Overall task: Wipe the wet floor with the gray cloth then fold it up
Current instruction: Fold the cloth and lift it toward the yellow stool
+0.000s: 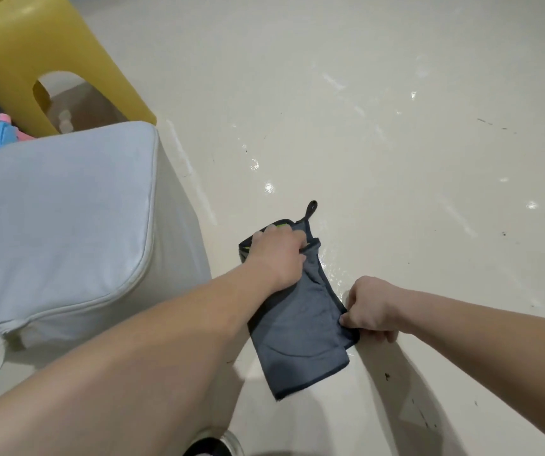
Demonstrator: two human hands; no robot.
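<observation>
Gripping gray cloth (297,330) at far end with left hand (277,255), pinching its edge with right hand (370,311), risking crooked fold if layers slip.

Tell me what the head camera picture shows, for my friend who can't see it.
Two bare hands hold a gray cloth on a shiny, wet pale floor: the left hand grips its far end, the right hand pinches its right edge. A pale blue cushioned seat and a yellow stool stand to the left.
</observation>
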